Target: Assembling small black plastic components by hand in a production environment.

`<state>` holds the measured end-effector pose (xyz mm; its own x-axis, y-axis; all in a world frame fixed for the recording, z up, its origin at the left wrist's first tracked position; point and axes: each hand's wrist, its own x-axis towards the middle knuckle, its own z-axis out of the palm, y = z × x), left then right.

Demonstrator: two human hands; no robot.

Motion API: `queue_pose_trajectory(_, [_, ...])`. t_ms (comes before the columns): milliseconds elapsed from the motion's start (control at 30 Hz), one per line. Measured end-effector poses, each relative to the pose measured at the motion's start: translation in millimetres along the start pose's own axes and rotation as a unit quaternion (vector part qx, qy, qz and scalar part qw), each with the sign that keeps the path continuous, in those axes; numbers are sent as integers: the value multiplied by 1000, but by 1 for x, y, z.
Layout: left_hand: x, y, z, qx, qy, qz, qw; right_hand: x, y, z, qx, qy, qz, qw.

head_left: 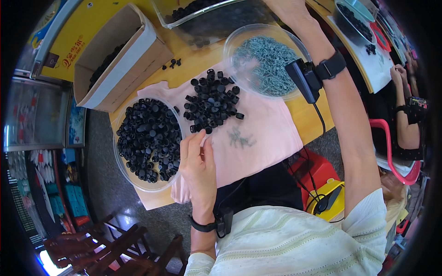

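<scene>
Black caps [211, 102] lie heaped just past the left hand [198, 160], its fingers curled, and well apart from the right hand [287, 8]. I can't tell whether either pinches anything.

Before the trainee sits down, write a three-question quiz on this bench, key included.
1. True or false: the pile of loose black parts lies on a pink cloth.
2. Which hand is nearer that pile: (A) right, (B) left?
3. Fill in: the clear round tub of small metal pieces stands to the ____ of the cardboard box.

Key: 1. True. 2. B, the left hand. 3. Right.
</scene>
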<state>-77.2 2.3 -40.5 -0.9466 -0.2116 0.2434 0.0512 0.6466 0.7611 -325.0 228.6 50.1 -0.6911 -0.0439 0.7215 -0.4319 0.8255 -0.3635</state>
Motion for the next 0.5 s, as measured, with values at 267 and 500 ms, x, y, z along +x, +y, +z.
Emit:
queue_pose_trajectory(267, [12,-5,12,39,14,-8,999,-65,-62,-39,152,-79,28,985])
queue_pose_trajectory(500, [12,5,16,69,22,68,995,-173,-93,-53,267,-202,99,937])
